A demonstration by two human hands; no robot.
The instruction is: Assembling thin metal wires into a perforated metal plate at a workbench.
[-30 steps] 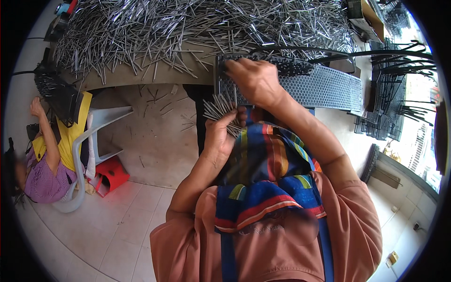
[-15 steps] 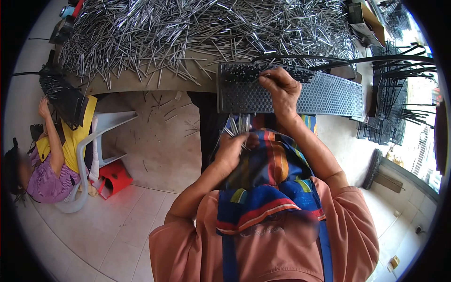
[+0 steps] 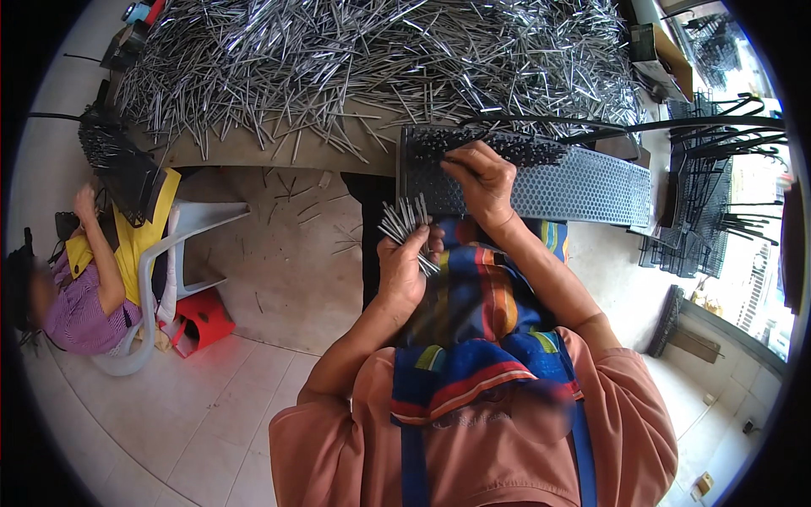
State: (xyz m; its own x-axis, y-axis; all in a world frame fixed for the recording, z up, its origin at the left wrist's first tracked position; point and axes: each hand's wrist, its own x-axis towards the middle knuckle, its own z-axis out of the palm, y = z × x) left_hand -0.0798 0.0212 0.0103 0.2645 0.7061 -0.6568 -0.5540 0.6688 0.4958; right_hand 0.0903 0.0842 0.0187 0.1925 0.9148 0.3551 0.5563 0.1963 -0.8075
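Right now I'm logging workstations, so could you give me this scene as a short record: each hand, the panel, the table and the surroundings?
Left hand: closed around a fanned bundle of thin grey rods
Right hand: over the perforated panel, fingertips together; whether they hold anything is unclear
Panel: dark pieces crowded along its far side, toward the left
Table: large loose pile of rods
Left background: co-worker seated on a pale chair

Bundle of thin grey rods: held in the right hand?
No, the left hand grips the bundle, while the right hand is over the perforated panel.
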